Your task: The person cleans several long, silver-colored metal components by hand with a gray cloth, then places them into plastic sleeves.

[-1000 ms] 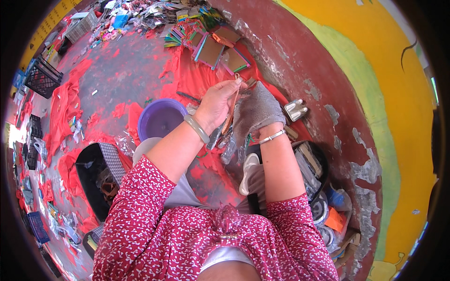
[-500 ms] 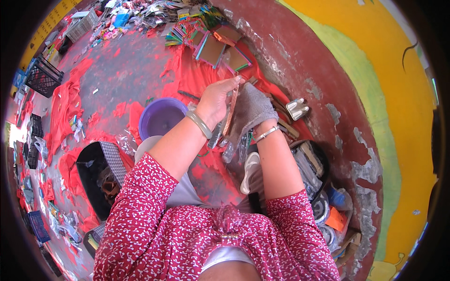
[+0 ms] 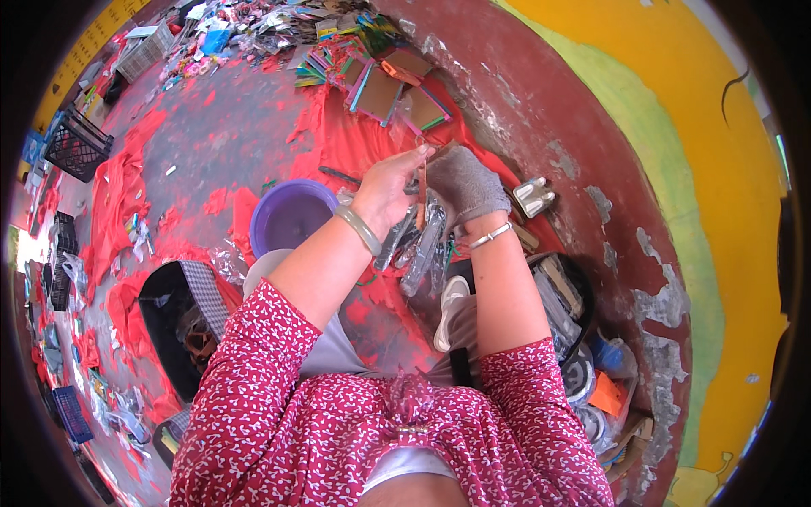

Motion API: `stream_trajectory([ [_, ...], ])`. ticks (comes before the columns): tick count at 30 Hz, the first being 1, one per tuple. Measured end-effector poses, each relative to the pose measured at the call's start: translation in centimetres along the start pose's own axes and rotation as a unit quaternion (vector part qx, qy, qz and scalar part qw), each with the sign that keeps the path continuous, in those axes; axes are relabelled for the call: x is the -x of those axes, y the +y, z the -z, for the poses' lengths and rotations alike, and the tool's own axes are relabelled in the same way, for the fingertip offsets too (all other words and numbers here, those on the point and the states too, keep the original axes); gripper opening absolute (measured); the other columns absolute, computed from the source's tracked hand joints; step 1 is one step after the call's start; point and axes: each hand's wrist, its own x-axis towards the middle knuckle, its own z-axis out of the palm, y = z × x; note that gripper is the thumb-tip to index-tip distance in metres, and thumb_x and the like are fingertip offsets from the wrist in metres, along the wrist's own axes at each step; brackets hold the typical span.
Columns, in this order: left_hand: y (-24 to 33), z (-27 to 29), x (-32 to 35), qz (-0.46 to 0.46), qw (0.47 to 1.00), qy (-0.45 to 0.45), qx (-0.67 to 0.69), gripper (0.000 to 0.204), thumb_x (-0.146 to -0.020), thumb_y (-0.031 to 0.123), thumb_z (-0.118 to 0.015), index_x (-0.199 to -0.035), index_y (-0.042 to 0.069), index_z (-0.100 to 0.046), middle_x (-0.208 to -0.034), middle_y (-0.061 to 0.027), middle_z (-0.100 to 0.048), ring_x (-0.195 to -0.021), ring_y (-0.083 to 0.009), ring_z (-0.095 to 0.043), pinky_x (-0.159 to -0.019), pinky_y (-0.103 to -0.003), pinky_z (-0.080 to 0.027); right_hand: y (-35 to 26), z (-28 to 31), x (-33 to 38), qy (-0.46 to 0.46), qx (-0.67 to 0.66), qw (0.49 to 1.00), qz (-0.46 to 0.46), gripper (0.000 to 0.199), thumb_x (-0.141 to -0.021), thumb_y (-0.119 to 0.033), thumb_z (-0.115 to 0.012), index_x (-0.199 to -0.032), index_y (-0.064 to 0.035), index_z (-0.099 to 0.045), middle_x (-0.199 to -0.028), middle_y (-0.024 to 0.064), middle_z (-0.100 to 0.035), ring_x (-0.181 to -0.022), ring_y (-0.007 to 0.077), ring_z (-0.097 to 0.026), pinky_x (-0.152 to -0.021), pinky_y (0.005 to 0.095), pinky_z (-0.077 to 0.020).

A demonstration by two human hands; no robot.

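Note:
My left hand (image 3: 391, 188), bare and with a pale bangle at the wrist, is closed in a pinch on a narrow copper-brown strip (image 3: 421, 196). The strip stands nearly upright, with a small ring at its top. Grey towelling cloth (image 3: 466, 182) covers my right hand, hiding its fingers; a silver bangle shows below it. The bunched cloth is close beside the strip, near its upper end; whether they touch I cannot tell. Below both hands lie several dark, slim pieces in clear plastic wrapping (image 3: 422, 253).
A purple basin (image 3: 291, 218) stands left of my left forearm. Open black bags (image 3: 165, 291) (image 3: 579, 291) flank my legs. Frames or boards (image 3: 378, 91) lie ahead on red sheeting. A peeling red wall (image 3: 583, 169) curves along the right, with a white plug-like piece (image 3: 535, 197) by it.
The grey cloth and my right hand have moved up and slightly right, uncovering the wrapped pieces below. The strip has swung closer to upright. My left hand has barely shifted.

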Motion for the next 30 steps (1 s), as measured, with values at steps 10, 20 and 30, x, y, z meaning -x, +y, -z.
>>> stream_trajectory([
  [10,-0.7,-1.0,0.0,-0.003,0.991,0.024,0.129,0.021,-0.087,0.025,-0.053,-0.092,0.005,-0.061,-0.085,-0.0055,-0.062,-0.082,-0.0194,-0.057,-0.080,-0.036,-0.043,-2.8,-2.0,1.2,0.129,0.138,0.966,0.176,0.018,-0.076,-0.010,-0.051,-0.091,-0.0008,-0.055,-0.091,0.0160,-0.058,-0.094,0.0284,-0.057,-0.074,0.0354,-0.0462],
  [20,0.2,-0.4,0.4,-0.080,0.995,0.012,-0.063,0.014,-0.083,0.015,-0.058,-0.084,0.001,-0.062,-0.072,-0.0038,-0.060,-0.060,-0.0120,-0.054,-0.053,-0.023,-0.043,-2.1,-0.3,2.4,-0.035,-0.705,0.676,-0.212,0.025,-0.088,-0.027,-0.049,-0.083,-0.0041,-0.056,-0.076,0.0053,-0.059,-0.063,0.0165,-0.056,-0.058,0.0284,-0.0453],
  [30,0.5,-2.2,1.5,-0.122,0.992,-0.001,-0.028,0.016,-0.085,0.015,-0.056,-0.085,0.001,-0.062,-0.078,-0.0040,-0.062,-0.069,-0.0127,-0.055,-0.064,-0.025,-0.044,-3.3,0.6,2.6,-0.015,-0.278,0.956,-0.092,0.037,-0.094,-0.036,-0.025,-0.099,-0.0032,-0.042,-0.076,0.0185,-0.058,-0.069,0.0314,-0.059,-0.062,0.0410,-0.0453],
])
